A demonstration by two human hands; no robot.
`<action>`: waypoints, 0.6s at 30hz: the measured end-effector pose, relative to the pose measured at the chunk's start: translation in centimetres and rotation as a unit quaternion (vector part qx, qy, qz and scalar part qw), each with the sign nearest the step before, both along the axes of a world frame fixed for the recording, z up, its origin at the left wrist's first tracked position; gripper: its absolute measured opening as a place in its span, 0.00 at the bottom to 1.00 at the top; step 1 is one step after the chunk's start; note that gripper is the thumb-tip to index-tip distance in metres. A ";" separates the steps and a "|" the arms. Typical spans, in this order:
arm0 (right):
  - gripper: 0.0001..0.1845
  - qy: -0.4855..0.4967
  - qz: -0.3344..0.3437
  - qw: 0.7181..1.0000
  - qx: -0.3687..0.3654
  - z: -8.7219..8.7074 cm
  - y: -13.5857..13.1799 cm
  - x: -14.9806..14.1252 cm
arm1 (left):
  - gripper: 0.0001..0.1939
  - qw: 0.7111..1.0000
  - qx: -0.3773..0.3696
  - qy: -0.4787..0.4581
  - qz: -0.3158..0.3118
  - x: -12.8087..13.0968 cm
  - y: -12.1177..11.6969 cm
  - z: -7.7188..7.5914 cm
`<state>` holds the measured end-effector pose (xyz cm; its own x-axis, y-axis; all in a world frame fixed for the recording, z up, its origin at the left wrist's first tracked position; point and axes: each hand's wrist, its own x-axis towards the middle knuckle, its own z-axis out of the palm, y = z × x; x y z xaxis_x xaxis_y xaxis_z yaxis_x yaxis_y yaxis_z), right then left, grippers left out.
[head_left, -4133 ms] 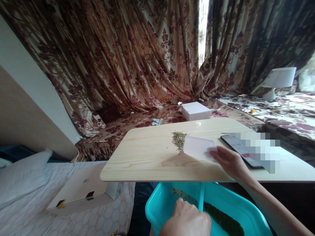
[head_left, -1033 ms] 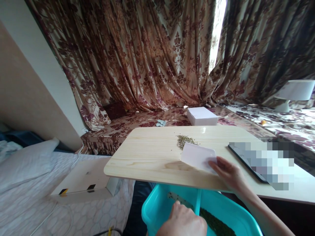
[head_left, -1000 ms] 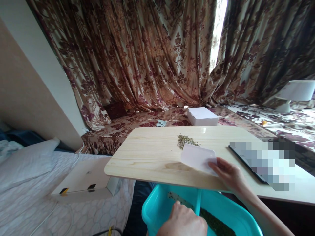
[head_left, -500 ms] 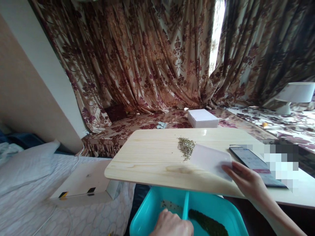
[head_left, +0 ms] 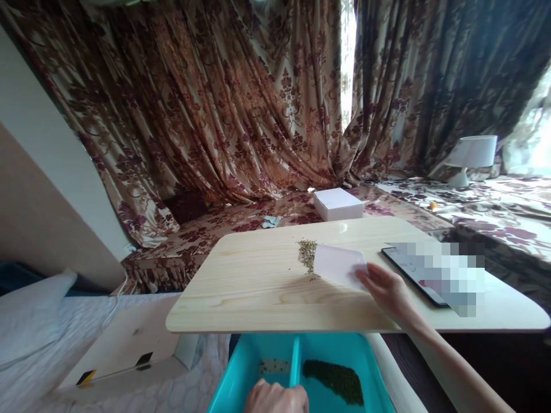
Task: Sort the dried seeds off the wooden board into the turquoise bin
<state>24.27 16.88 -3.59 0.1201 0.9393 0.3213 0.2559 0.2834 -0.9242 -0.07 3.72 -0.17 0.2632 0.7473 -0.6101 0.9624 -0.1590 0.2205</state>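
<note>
My right hand (head_left: pixel 385 287) pinches the near right end of a flat translucent white plastic sheet (head_left: pixel 338 263). The sheet's left edge meets a small heap of green-brown grains (head_left: pixel 307 254) on the wooden tabletop (head_left: pixel 249 287), covering part of it. Under the table's front edge is a teal two-part tub (head_left: pixel 241 353). My left hand (head_left: pixel 278 397) is closed at the tub's middle divider (head_left: pixel 295 361), its fingertips hidden below. A dark green mass of grains (head_left: pixel 336 378) lies in the right compartment; a few specks lie in the left one.
A phone (head_left: pixel 413 278), partly blurred out, lies on the table's right side. Behind the table are a white box (head_left: pixel 338 205) and a grey cloth (head_left: pixel 271 221) on a patterned ledge. A large carton (head_left: pixel 129 344) rests on the bed at left. A lamp (head_left: pixel 471 155) stands far right.
My right hand and the white sheet have shifted left a little in the view, and less of the heap shows. The whole scene has shifted left too; my left hand stays at the divider.
</note>
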 end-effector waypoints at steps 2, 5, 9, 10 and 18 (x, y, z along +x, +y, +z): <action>0.15 -0.013 -0.009 1.000 0.003 0.1 -0.1 0.3 | 0.21 1.000 0.014 -0.008 -0.001 -0.2 -0.1 -0.1; 0.16 -0.012 0.004 1.000 0.007 0.1 -0.3 0.2 | 0.21 0.999 0.034 -0.019 0.001 -0.5 -0.4 -0.4; 0.17 -0.011 0.025 1.000 0.001 0.2 -1.0 -0.1 | 0.21 0.998 0.055 -0.019 0.008 -1.0 -0.8 -0.6; 0.17 -0.013 0.024 1.000 0.000 0.3 -1.2 0.0 | 0.21 0.998 0.060 -0.019 0.007 -1.1 -0.9 -0.7; 0.17 -0.016 0.013 1.000 0.001 1.0 -1.0 -0.1 | 0.22 0.997 0.078 -0.010 0.013 -1.9 -1.2 -0.6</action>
<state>24.16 15.91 -2.60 0.0850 0.9413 0.3266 0.2786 0.2923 -0.9148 -1.92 2.53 -0.73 0.2533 0.8390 -0.4816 0.9623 -0.1676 0.2142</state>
